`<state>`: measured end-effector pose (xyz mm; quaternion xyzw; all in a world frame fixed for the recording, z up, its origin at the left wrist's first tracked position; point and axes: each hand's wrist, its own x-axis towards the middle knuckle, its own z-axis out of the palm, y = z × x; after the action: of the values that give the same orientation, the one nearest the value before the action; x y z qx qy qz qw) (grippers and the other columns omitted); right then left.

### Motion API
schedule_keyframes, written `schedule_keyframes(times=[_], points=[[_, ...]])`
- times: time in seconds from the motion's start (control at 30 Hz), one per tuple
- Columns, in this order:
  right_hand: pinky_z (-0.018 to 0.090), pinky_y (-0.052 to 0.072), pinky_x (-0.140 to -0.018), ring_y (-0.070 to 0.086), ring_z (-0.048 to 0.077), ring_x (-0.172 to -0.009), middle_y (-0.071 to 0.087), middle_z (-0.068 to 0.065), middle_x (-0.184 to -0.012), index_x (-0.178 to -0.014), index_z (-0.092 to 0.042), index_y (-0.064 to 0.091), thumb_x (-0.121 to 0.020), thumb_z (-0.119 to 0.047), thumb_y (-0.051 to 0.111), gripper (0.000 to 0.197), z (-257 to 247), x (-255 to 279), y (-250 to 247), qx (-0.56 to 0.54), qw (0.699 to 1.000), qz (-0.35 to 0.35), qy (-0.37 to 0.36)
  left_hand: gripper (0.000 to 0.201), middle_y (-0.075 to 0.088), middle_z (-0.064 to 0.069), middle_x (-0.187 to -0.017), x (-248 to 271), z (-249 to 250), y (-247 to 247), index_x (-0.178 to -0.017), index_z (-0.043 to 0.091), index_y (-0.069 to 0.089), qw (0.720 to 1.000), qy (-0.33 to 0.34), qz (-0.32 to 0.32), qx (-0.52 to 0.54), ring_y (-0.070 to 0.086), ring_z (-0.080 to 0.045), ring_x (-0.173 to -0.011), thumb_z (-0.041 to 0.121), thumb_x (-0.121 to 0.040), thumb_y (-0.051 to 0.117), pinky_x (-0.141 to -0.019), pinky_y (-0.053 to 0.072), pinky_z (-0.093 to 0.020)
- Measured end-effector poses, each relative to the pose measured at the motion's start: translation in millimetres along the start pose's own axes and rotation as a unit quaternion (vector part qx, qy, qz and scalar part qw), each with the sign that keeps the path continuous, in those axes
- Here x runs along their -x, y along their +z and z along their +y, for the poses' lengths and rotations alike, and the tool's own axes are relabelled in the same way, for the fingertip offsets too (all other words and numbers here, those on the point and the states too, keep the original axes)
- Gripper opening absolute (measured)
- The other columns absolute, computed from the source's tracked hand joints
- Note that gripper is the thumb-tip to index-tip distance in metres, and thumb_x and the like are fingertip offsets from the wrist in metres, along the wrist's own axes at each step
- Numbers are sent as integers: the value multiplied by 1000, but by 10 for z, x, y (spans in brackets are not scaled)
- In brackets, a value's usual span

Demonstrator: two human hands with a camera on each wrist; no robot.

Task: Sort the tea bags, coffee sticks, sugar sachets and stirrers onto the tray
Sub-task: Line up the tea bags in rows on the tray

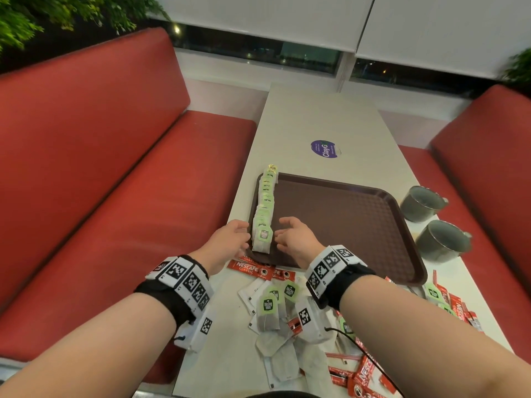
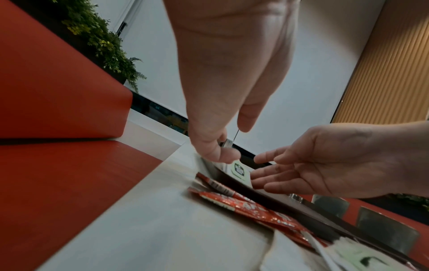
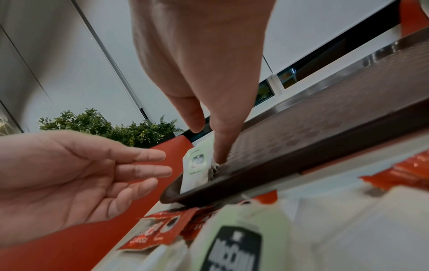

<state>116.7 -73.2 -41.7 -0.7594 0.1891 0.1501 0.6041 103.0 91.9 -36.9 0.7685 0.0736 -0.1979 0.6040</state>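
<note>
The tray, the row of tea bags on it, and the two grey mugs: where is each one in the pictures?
brown tray [image 1: 344, 219], head view, on its bare textured floor.
row of tea bags [image 1: 265, 202], head view, on the middle of the row along the tray's left edge.
grey mugs [image 1: 421, 203], head view, on the farther mug's wall.

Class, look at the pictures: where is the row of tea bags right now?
In the head view, the row of tea bags lies along the tray's left edge, its near end between both hands.

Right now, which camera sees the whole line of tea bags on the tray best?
The head view: the line of tea bags runs along the tray's left edge, all visible. The left wrist and right wrist views show only the nearest bag, between the hands.
</note>
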Motion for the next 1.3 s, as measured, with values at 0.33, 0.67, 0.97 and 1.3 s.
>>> schedule_keyframes(times=[0.33,0.67,0.97,1.3], points=[[18,43,-79,58,11,-95,61,-8,-99,-98,-22,64,-88,-17,62,12,-25,855,-354,392,903,-52,-169,20,58,9,-101,549,-230,-68,-113,27,58,972,36,-40,-229,57,-6,-83,30,-93,57,-60,43,-14],[38,41,-85,57,26,-107,60,4,-112,-122,-21,43,-77,-37,70,55,298,1030,106,563,815,-72,-117,60,55,7,-80,625,-415,235,-119,24,50,929,48,-106,-352,49,-3,-65,38,-70,81,-51,34,-12],[25,40,-56,57,21,-81,55,-1,-89,-112,-23,52,-79,-8,63,38,335,979,-29,409,905,-74,-91,64,51,11,-99,761,-313,237,-129,28,47,941,60,-56,-327,52,-4,-82,26,-74,79,-62,37,-10],[28,49,-67,57,11,-67,65,0,-74,-80,-17,68,-78,-3,70,15,56,1268,-516,183,947,-165,-208,32,66,-3,-103,1009,113,433,-119,13,59,976,58,-203,-43,66,-13,-93,20,-89,66,-83,55,-27]])
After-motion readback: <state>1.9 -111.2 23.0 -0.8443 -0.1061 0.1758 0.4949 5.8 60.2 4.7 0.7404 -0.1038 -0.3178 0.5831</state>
